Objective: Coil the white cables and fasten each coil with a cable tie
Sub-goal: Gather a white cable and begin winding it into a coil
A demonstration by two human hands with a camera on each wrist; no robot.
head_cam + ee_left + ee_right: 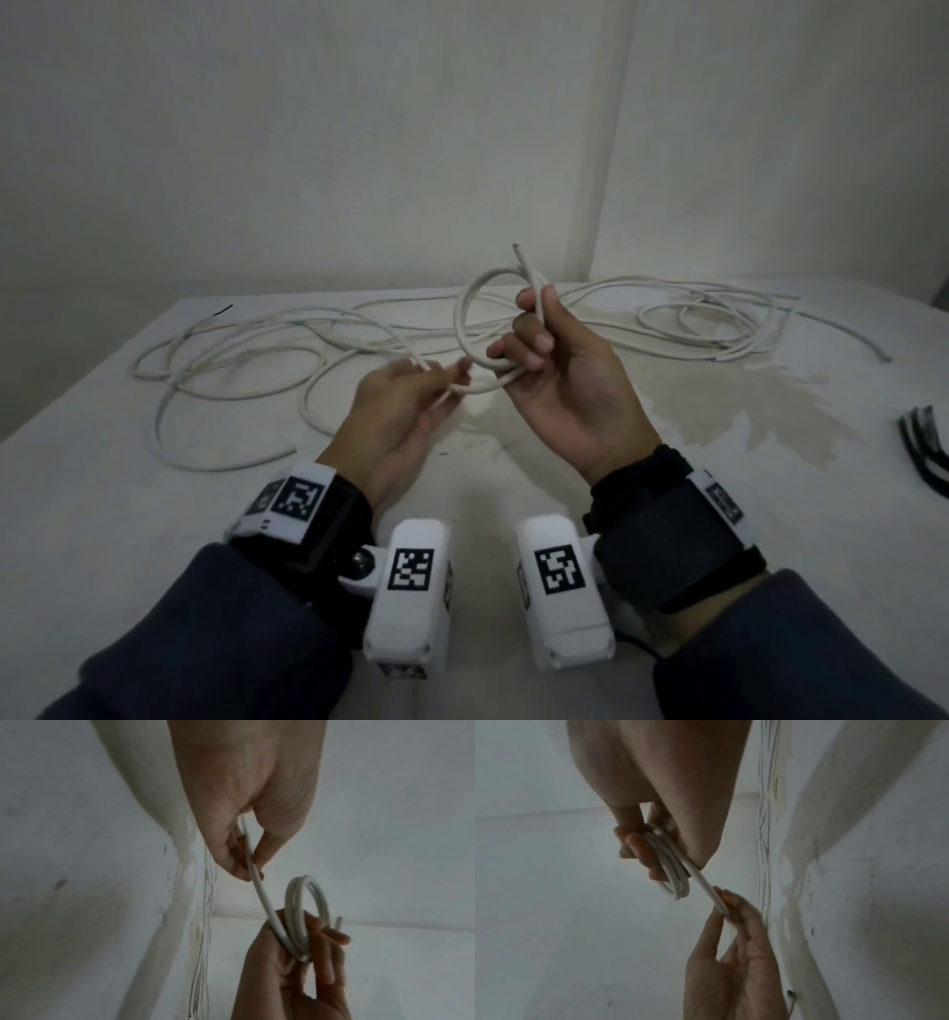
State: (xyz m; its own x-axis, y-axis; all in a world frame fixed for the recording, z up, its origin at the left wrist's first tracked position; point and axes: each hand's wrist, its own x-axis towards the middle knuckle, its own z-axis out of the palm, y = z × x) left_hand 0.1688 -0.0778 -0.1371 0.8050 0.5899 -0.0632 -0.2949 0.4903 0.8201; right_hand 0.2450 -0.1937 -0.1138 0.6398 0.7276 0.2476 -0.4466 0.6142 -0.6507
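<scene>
My right hand (534,349) holds a small coil of white cable (470,313) above the table, thumb and fingers curled round its lower turns; the cable's cut end (517,250) sticks up past the fingers. In the right wrist view the coil (672,882) shows about three turns. My left hand (436,380) pinches the same cable's free run (259,890) just left of the coil. Loose white cables (231,354) sprawl over the white table (102,514) behind both hands. A bundle of black cable ties (924,452) lies at the right edge.
A second tangle of white cable (719,324) lies at the back right. A pale stain (744,406) spreads on the tabletop right of my hands. The wall (308,128) stands close behind the table.
</scene>
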